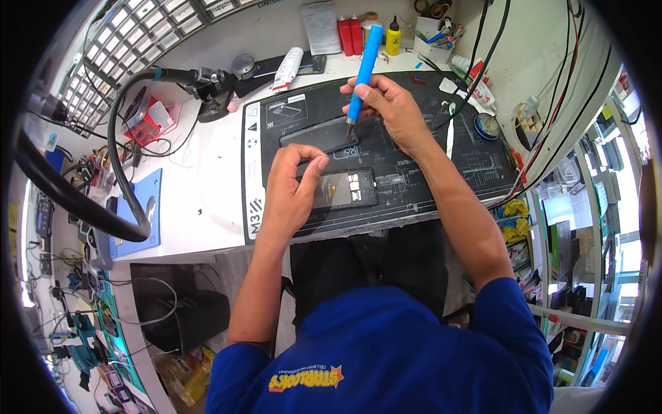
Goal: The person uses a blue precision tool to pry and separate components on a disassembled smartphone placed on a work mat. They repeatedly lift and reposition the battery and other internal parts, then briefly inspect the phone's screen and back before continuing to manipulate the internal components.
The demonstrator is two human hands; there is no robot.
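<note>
My right hand (389,110) is closed around a blue pen-shaped tool (365,69), held upright. Its dark tip points down at the corner of a dark phone-shaped panel (324,131) on the black work mat (427,186). My left hand (293,183) is at the near edge of that panel, fingers curled and thumb extended; it seems to pinch the edge, though the fingers partly hide the contact. Just below, an opened phone (352,190) lies on the mat with its inner parts showing, its left end behind my left hand.
A gooseneck arm (117,152) curves over the bench's left side, near a blue mat (141,214). A white tube (288,69), red bottles (350,34), a yellow bottle (393,38) and a tool holder (438,41) line the back. A round tin (487,125) and hanging cables stand right.
</note>
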